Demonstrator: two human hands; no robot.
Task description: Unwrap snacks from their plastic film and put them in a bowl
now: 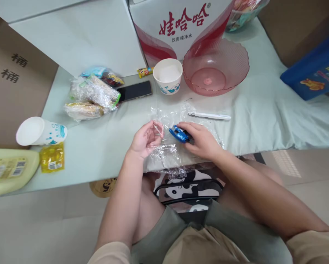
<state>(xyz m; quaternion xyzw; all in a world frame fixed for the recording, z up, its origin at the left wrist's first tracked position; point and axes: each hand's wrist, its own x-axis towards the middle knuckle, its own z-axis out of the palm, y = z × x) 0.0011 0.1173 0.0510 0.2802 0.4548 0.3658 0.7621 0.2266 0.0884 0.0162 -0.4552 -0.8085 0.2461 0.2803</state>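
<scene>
My left hand (147, 139) is curled, its fingers gripping a fold of a clear plastic bag (170, 149). The crinkled plastic spreads over the table between both hands and hangs past the front edge. In my right hand (201, 139) is a small blue-and-black tool (180, 134), which looks like a stapler. Its blue end points left toward my left hand, a short gap apart, and its black part is mostly covered by my fingers. Just beyond my right hand lies a white pen (209, 116).
At the back stand a paper cup (167, 79), a pink bowl (216, 69) and a water carton (181, 29). Left lie a phone (135, 91), wrapped snacks (92, 93), a tipped paper cup (41, 131), a yellow packet (52, 157) and a pale bottle (11, 170). A blue package (313, 66) is right.
</scene>
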